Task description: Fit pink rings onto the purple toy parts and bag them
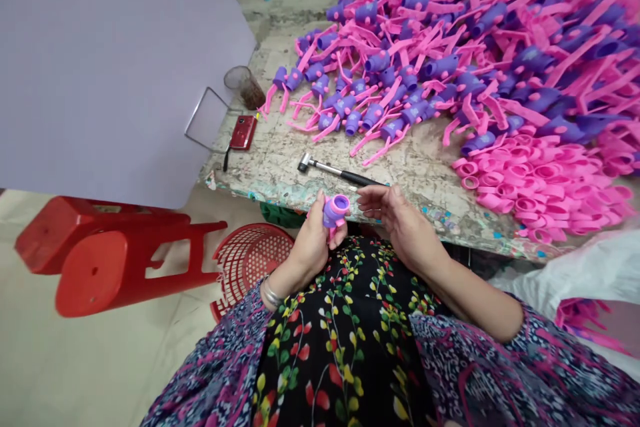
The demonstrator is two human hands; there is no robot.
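Observation:
My left hand (pixel 313 243) is closed round a small purple plastic doll torso (pixel 333 210) with pink parts on it, its round opening facing up. To the right of it, my right hand (pixel 403 223) hovers by the table edge with its fingers loosely stretched and nothing visible in them. A hammer (pixel 327 169) with a black grip lies on the table just beyond both hands. Further back spreads a big heap of purple torsos with pink arms (pixel 373 117). Pink ring-like plastic pieces (pixel 540 187) are piled at the right.
The worn table (pixel 280 167) has a chipped front edge. On its left are a red phone-like device (pixel 243 132), a clear cup (pixel 245 87) and a large grey panel (pixel 110 67). Red stools (pixel 95 273) and a red basket (pixel 253 257) stand below; a white sack (pixel 590 267) is at right.

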